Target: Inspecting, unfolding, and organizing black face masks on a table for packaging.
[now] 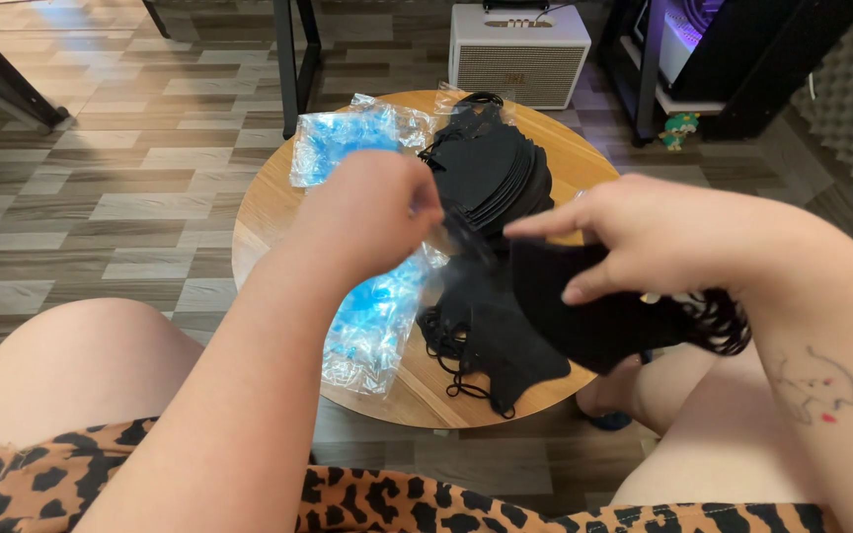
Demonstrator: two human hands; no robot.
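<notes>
My right hand [644, 237] grips a black face mask [584, 316] above the round wooden table [269, 212], index finger stretched left. My left hand [367, 212] is closed, pinching what looks like a thin strap or clear wrapper at the mask's edge; the motion blur hides exactly what. Below the hands, a fanned pile of black masks [491, 168] lies at the table's back. More black masks [486, 345] with loose ear loops lie at its front edge.
Clear plastic bags with blue contents lie on the table, one at the back left [348, 138], another at the front [372, 321]. A white speaker box [518, 54] stands on the floor behind. Metal table legs [293, 59] rise at left; my bare knees frame the table.
</notes>
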